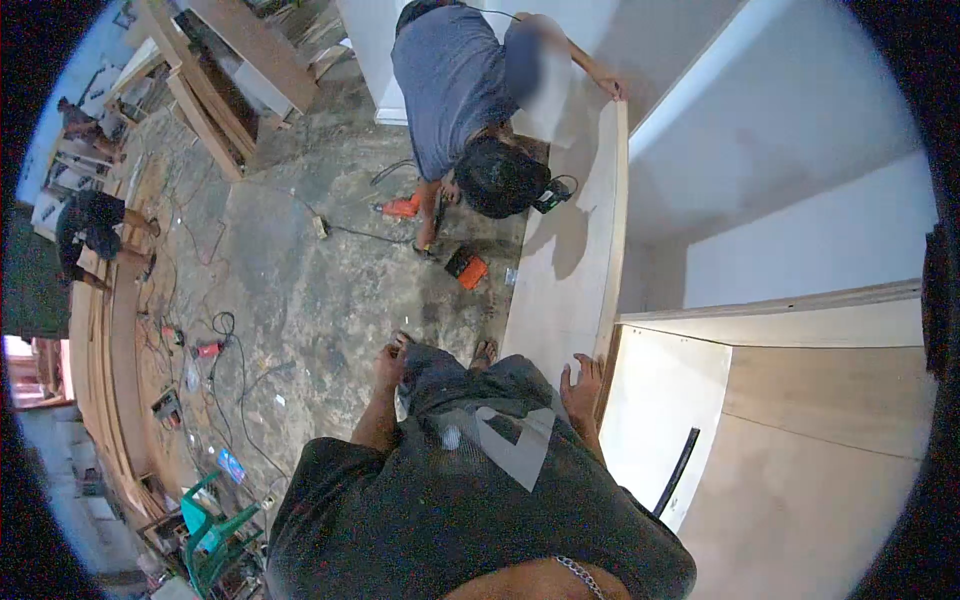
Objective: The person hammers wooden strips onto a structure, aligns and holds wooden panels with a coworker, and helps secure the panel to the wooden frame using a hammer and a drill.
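Note:
My left hand (388, 368) is beside my left knee, its fingers curled together; what they hold, if anything, is too small to make out. My right hand (581, 388) rests at the near end of a long pale wooden panel (570, 290), close to its edge, with thumb and fingers apart. Beyond the panel's near end is an open cabinet frame (770, 318). Across from me a bent-over co-worker (450, 90) has one hand (608, 84) on the panel's far edge. The co-worker's other arm reaches down near an orange power tool (400, 207).
An open orange-and-black case (467, 268) sits on the concrete floor (330, 300). Cables, red tools (208, 350) and long boards (110, 400) lie to the left. A green chair (205, 530) stands at lower left; other people (95, 225) work farther off.

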Demonstrator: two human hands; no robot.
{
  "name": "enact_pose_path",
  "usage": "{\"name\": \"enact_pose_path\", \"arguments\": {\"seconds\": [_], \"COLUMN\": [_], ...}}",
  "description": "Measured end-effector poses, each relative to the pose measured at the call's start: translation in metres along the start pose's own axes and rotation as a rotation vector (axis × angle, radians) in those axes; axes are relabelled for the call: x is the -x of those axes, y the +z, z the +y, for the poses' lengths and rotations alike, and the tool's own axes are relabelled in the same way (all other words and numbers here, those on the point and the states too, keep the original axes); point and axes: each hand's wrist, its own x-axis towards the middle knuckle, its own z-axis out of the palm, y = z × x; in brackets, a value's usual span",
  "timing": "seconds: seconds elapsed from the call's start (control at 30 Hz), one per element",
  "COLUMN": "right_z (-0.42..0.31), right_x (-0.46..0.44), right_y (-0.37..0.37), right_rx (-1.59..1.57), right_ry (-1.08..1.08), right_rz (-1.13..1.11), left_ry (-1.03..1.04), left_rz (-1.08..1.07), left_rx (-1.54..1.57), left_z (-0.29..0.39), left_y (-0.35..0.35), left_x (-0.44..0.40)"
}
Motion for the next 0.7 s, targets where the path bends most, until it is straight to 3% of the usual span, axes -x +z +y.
{"name": "enact_pose_path", "arguments": {"seconds": [0.07, 0.17, 0.33, 0.37, 0.4, 0.43, 0.47, 0.53, 0.57, 0.63, 0.67, 0.7], "right_z": [-0.001, -0.002, 0.009, 0.010, 0.007, 0.006, -0.002, -0.011, 0.005, 0.012, 0.014, 0.017], "right_x": [-0.001, -0.002, 0.005, 0.007, 0.007, 0.006, 0.002, -0.002, 0.001, 0.000, 0.000, 0.000], "right_y": [-0.001, -0.004, 0.005, 0.007, 0.005, 0.004, -0.003, -0.017, -0.007, -0.009, -0.010, -0.007], "right_rx": [-0.006, 0.056, -0.019, -0.028, -0.016, -0.007, -0.020, 0.082, 0.296, 0.263, 0.245, 0.271], "right_ry": [-0.007, -0.116, -0.049, -0.039, 0.020, 0.081, 0.095, 0.234, 0.324, 0.351, 0.359, 0.375], "right_rz": [0.002, 0.042, 0.101, 0.124, 0.112, 0.101, 0.129, 0.060, 0.020, 0.083, 0.128, 0.105], "left_ry": [0.035, 0.108, -0.007, -0.010, 0.075, 0.353, 0.100, 0.112, 0.077, 0.118, 0.040, 0.078], "left_rz": [0.020, 0.007, -0.092, -0.111, -0.060, -0.019, -0.061, -0.126, -0.110, -0.072, -0.160, -0.151], "left_rx": [-0.074, 0.098, -0.046, 0.005, -0.068, -0.270, -0.140, -0.031, -0.038, -0.152, 0.064, 0.061], "left_z": [0.005, 0.015, 0.043, -0.020, -0.003, -0.044, -0.010, 0.018, 0.027, 0.016, 0.011, 0.004], "left_y": [0.000, -0.003, -0.014, 0.017, 0.010, 0.025, 0.014, 0.000, -0.001, 0.004, 0.008, 0.010], "left_x": [0.002, 0.005, 0.006, -0.023, -0.015, -0.034, -0.022, -0.011, -0.006, -0.011, -0.016, -0.018]}}
